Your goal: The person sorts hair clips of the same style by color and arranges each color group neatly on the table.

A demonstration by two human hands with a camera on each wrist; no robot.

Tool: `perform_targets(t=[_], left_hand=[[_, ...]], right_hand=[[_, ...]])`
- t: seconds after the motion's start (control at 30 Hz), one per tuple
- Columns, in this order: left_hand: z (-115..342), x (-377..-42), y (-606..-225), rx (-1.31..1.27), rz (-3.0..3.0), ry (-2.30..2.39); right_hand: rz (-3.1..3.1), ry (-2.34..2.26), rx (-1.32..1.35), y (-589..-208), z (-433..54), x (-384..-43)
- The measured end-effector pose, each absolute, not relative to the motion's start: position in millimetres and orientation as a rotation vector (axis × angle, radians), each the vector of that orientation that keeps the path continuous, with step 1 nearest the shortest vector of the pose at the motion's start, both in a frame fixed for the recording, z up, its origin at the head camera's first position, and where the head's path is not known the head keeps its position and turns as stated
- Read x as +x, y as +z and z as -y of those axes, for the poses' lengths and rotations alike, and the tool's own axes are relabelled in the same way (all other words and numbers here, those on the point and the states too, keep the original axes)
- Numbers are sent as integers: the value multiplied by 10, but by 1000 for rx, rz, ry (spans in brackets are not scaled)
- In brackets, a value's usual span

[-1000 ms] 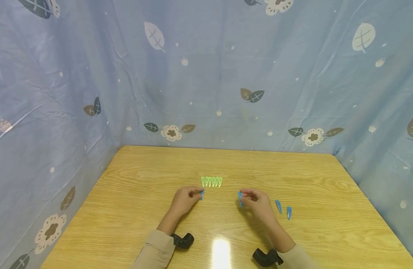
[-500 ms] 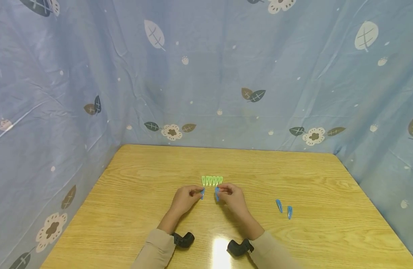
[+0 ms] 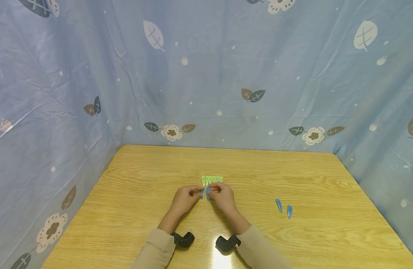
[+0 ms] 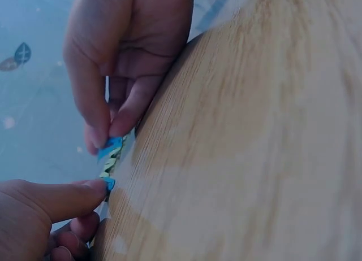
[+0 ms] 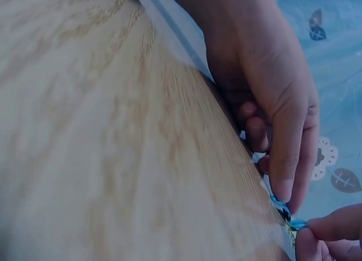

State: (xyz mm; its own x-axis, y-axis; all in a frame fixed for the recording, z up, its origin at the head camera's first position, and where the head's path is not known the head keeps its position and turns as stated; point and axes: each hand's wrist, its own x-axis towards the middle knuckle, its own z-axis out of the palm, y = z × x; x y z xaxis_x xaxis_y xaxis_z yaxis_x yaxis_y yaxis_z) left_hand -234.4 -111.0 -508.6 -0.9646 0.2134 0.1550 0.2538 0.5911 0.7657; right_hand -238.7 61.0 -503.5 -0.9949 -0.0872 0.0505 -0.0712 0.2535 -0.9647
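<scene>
Thumb and fingers of my left hand point(image 3: 185, 198) pinch a blue snap hair clip point(image 3: 202, 194) on the table. Just to its right, my right hand point(image 3: 224, 198) pinches a second blue snap hair clip point(image 3: 208, 193); a narrow gap separates the two. Behind them lies a row of several light green snap hair clips point(image 3: 210, 180), partly covered by the right fingers. Seen in the left wrist view, the right hand's clip point(image 4: 109, 148) sits above the left hand's clip point(image 4: 110, 183). Fingertips hide part of both held clips.
Two more blue hair clips point(image 3: 279, 205) lie apart on the right side of the wooden table point(image 3: 142, 168). A blue patterned curtain point(image 3: 206, 74) hangs behind and along the sides. Each wrist carries a black camera mount point(image 3: 184, 240).
My right hand has moved left with its blue clip, from the right of the green row to beside the left hand's clip. The left hand has stayed in place.
</scene>
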Motion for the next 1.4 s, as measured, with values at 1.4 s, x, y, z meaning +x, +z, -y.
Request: perform_targets(t=[1.4], left_hand=[[1110,-2359,-5093,-385,2764,-1321]], right_hand=[[-2690,-1720,-170,-5039,-535,-2378]])
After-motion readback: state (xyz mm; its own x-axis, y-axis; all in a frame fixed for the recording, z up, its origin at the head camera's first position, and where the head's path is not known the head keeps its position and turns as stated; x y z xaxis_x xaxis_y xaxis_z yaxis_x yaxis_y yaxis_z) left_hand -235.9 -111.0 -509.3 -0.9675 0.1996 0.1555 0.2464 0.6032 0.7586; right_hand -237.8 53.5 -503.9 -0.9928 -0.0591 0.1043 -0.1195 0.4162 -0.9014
